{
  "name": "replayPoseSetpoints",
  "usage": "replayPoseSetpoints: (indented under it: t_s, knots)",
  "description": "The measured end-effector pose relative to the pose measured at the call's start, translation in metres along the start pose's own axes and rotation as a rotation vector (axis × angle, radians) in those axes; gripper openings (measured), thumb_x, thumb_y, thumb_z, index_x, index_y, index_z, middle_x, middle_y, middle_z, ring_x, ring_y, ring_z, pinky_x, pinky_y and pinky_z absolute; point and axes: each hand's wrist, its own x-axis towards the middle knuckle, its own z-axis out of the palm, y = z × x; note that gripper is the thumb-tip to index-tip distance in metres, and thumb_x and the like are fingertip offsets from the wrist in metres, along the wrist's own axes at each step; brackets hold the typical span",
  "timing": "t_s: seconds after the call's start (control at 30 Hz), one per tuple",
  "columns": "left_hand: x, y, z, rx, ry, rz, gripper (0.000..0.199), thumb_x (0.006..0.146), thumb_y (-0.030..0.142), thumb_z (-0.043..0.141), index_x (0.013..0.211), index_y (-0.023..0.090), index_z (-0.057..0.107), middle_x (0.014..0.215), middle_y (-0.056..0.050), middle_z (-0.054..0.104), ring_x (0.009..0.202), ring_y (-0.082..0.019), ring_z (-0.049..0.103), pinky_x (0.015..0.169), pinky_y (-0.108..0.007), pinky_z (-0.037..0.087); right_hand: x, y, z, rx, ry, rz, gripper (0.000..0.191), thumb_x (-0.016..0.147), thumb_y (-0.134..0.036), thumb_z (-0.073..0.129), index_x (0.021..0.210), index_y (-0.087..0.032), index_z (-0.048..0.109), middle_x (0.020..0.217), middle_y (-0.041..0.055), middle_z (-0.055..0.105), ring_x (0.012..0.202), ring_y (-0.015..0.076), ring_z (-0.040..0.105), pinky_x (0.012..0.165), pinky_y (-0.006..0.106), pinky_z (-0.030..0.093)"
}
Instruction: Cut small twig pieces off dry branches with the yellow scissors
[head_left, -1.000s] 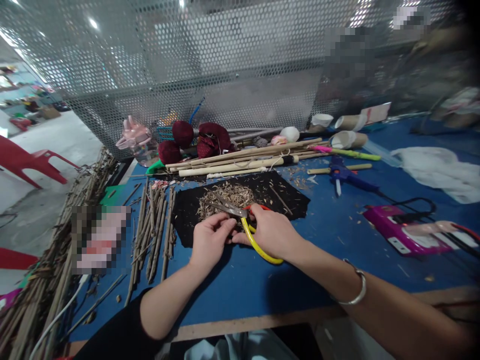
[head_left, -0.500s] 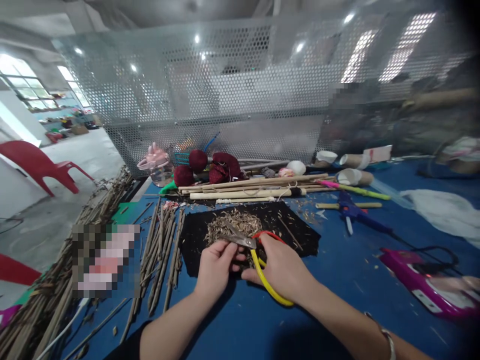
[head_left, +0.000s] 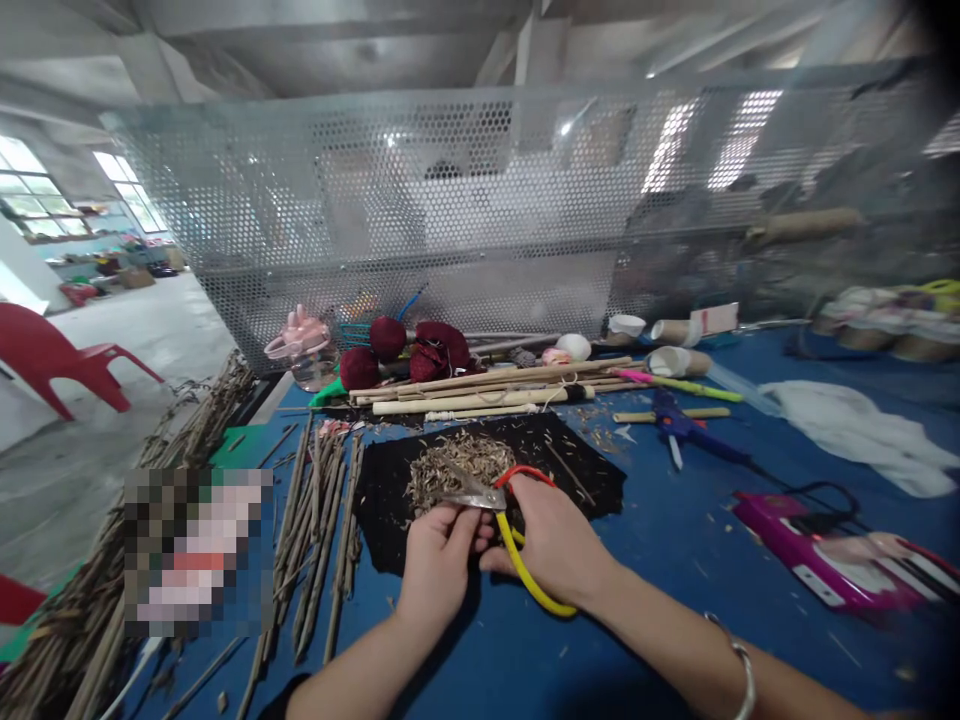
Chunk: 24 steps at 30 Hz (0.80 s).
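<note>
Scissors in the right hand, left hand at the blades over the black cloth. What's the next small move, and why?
Probably close the scissors: the right hand grips the handles, the left hand pinches something at the blades, too small to identify, and both sit over the chip pile on the black cloth.

Bare forearms and hands of the person: the right hand (head_left: pixel 559 545) is wearing a silver bangle (head_left: pixel 739 675) at the wrist; the left hand (head_left: pixel 439 565) is wearing nothing.
</note>
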Motion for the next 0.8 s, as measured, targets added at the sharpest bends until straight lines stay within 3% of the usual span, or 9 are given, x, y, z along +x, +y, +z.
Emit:
replayPoseSetpoints:
  t_s: [0.3, 0.8]
  knots:
    - [0.0025, 0.0013, -0.0070, 0.134, -0.022, 0.168, 0.024, 0.077, 0.034, 0.052, 0.073, 0.014, 0.065, 0.066, -0.004, 0.063, 0.059, -0.013, 0.056, 0.057, -0.021, 0.045, -0.0021, -0.0016, 0.0052, 0.025, -0.083, 0.074, 0.050, 0.060, -0.059, 0.060, 0.084, -0.020, 0.041, 0.074, 0.0026, 0.060, 0.066, 0.0198, 0.057, 0.056, 0.026, 0.033]
    - [0.0074, -0.0054, -0.0090, 0.066, -0.078, 0.080, 0.028, 0.076, 0.039, 0.051, 0.076, 0.012, 0.059, 0.067, -0.003, 0.058, 0.055, -0.010, 0.053, 0.050, -0.020, 0.046, 0.0015, 0.0027, 0.0074, -0.068, -0.114, 0.160, 0.046, 0.067, -0.062, 0.052, 0.082, -0.019, 0.049, 0.071, 0.0045, 0.062, 0.068, 0.0211, 0.061, 0.054, 0.025, 0.031]
